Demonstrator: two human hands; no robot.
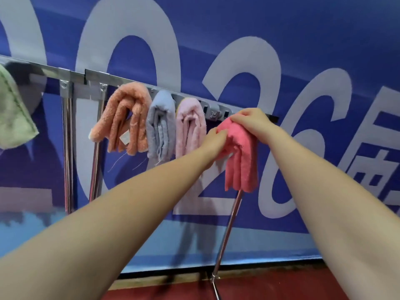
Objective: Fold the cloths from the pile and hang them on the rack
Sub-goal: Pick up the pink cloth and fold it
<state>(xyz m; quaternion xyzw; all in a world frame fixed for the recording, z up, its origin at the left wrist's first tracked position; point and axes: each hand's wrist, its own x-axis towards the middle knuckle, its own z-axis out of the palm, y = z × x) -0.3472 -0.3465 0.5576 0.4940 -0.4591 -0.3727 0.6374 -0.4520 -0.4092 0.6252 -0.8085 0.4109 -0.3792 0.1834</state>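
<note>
Both hands grip coral cloth (241,161) on rack (134,81): left hand (213,141), right hand (249,122); fingertips buried in folds.

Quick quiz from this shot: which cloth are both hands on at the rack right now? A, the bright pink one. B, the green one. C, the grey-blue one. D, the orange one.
A: the left hand and the right hand both grip the bright pink cloth draped at the right end of the rack; the other cloths hang untouched to its left.
</note>
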